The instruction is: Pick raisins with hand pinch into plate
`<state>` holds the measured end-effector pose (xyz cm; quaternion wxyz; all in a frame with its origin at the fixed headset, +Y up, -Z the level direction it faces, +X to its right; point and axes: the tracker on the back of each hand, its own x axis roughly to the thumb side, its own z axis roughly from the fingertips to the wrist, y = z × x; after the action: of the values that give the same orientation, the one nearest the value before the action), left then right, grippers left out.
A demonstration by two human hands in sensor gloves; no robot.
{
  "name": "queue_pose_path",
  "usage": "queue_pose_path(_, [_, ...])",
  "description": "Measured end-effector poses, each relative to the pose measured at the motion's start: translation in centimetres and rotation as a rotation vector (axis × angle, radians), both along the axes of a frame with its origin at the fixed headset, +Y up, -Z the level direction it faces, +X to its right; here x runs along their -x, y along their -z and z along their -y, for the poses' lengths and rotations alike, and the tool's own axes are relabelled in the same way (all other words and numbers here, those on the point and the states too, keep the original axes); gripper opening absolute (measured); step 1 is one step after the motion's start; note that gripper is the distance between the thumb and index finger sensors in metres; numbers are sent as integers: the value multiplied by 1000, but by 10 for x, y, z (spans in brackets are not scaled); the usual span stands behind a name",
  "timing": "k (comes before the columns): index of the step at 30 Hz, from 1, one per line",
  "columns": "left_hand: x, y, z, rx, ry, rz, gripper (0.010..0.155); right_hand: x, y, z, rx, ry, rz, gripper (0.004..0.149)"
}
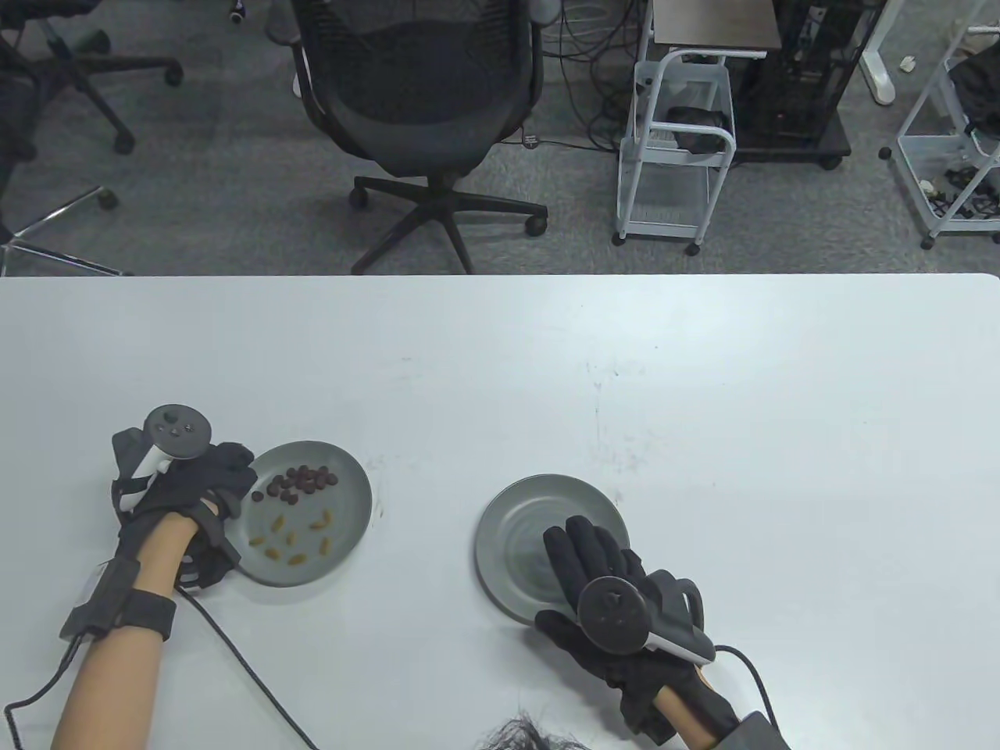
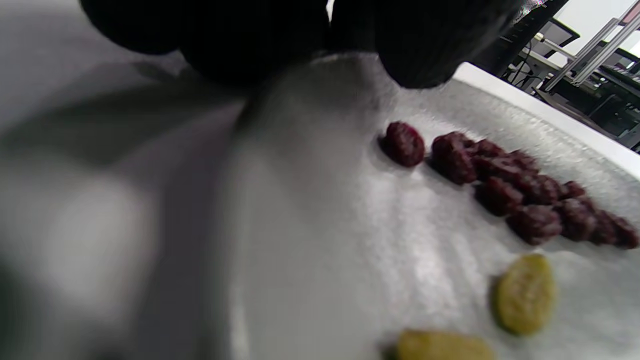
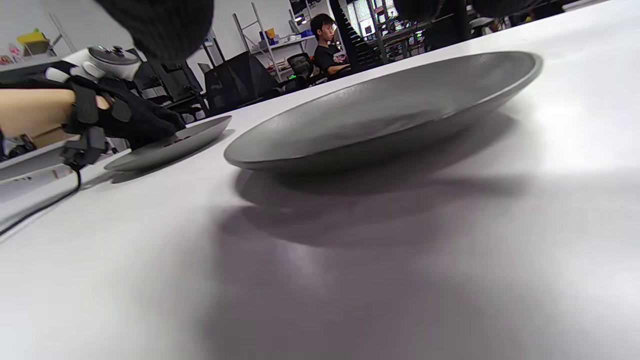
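A grey plate [image 1: 351,500] at the left holds a cluster of dark raisins [image 1: 303,480] and several yellow raisins [image 1: 293,535]. My left hand [image 1: 244,478] rests at this plate's left rim, fingers curled over the edge, with no raisin seen in them. In the left wrist view my fingertips [image 2: 410,45] hang just above the dark raisins [image 2: 515,190] and yellow raisins [image 2: 525,292]. A second grey plate [image 1: 516,516] holds nothing. My right hand [image 1: 582,547] lies flat on its near right part, fingers spread.
The white table's far edge [image 1: 500,275] runs across the middle of the view. Glove cables [image 1: 234,648] trail over the table near the front edge. An office chair [image 1: 422,101] and a white cart [image 1: 676,148] stand on the floor beyond.
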<state>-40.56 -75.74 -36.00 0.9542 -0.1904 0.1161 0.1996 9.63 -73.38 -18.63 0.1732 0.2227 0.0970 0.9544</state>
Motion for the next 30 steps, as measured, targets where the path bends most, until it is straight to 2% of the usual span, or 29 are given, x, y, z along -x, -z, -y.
queue_pose_path(2, [-1, 1, 1, 9, 24, -12, 42, 0, 0, 0, 6, 4, -4, 92])
queue_pose_path(5, [1, 1, 1, 17, 7, -16, 41, 0, 0, -1, 2, 37, -24, 90])
queue_pose_path(10, [10, -1, -6, -61, -160, -35, 41, -3, 1, -2, 0, 86, -38, 89])
queue_pose_path(15, [17, -4, -2, -39, -231, -12, 41, -3, 1, -1, 11, 99, -58, 89])
queue_pose_path(19, [16, -8, -6, -75, -249, 12, 43, -5, 2, -2, 11, 102, -54, 89])
queue_pose_path(23, [7, -16, -16, -129, -237, 29, 46, -11, 5, -4, -1, 111, -32, 89])
queue_pose_path(30, [-28, -43, -37, -190, -378, 6, 50, -14, 6, -4, -11, 108, -16, 90])
